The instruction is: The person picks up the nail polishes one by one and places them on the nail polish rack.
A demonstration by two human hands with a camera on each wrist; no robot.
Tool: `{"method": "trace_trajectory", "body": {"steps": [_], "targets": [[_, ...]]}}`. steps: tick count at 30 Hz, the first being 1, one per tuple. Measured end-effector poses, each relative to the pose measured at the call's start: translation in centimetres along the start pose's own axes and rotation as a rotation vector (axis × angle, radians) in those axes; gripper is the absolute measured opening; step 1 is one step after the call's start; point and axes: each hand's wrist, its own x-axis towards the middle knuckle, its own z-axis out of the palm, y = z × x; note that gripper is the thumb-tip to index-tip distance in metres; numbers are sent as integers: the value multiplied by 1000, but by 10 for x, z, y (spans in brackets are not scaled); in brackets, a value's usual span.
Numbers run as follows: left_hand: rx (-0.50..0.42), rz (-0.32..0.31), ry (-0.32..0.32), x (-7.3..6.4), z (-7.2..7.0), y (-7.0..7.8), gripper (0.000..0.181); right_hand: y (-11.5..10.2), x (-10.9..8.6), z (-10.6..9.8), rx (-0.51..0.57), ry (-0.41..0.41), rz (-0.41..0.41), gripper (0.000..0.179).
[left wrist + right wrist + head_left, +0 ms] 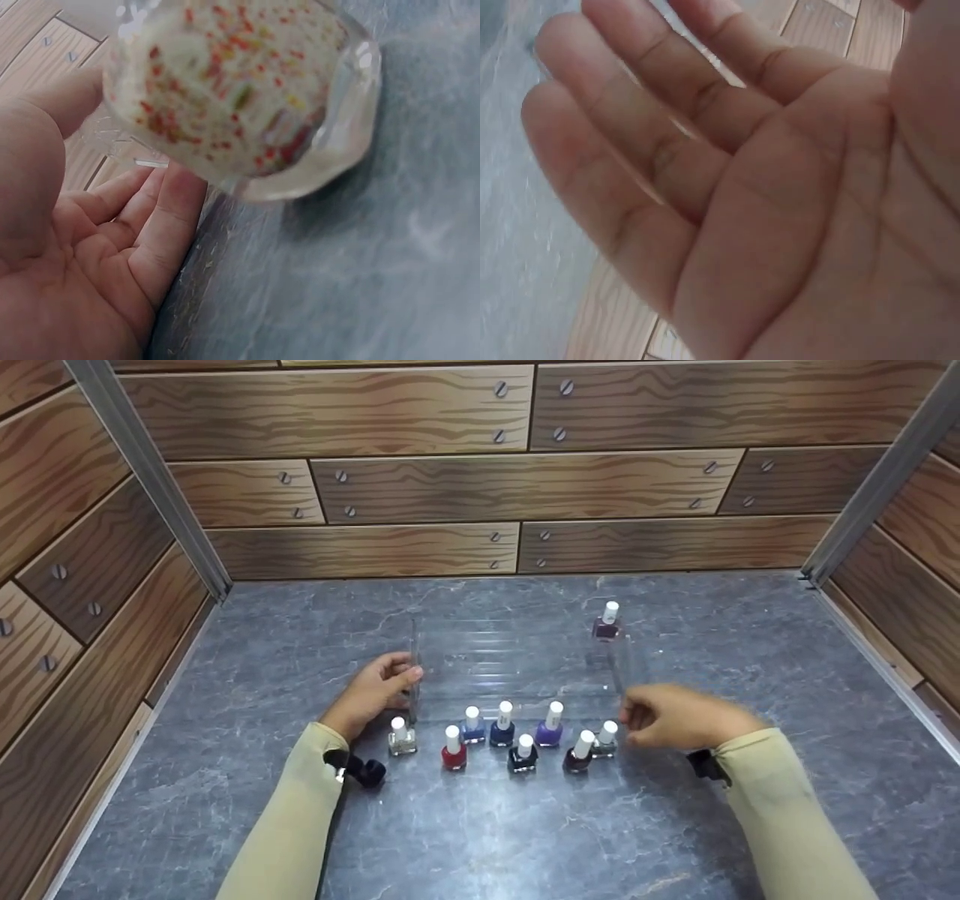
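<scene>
A clear plastic stepped rack (487,660) lies across the middle of the table. My left hand (375,686) holds its left side panel between thumb and fingers. My right hand (664,716) is by the rack's near right corner, fingers loosely bent and holding nothing; in the right wrist view its fingers (615,150) are extended. White-capped nail polish bottles stand in front of the rack: glitter (403,741), red (453,756), light blue (472,730), dark blue (502,730), purple (549,733), black (523,759), dark maroon (577,760) and silvery (604,744). The glitter bottle partly hides the left thumb in the left wrist view.
Another dark maroon nail polish bottle (607,624) stands upright at the rack's back right. Black wrist gear (367,772) sticks out beside the left wrist. Wood-patterned walls (420,487) with metal corner posts (161,484) enclose the grey marbled table (480,840).
</scene>
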Motion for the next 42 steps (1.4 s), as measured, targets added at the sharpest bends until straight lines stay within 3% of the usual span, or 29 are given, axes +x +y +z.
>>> {"method": "trace_trajectory", "body": {"steps": [11,27,35,42], "targets": [[-5,1,-6,-2,-1,-1,62,-2,12,14,-58,-51,-133,20],[-34,18,-11,-1,0,3,61,5,20,16,-44,-28,-180,20],[-40,10,-24,-1,0,1,64,9,19,17,8,-45,-166,15],[-39,12,-27,1,-2,-2,64,11,21,17,-13,-32,-164,16]]}}
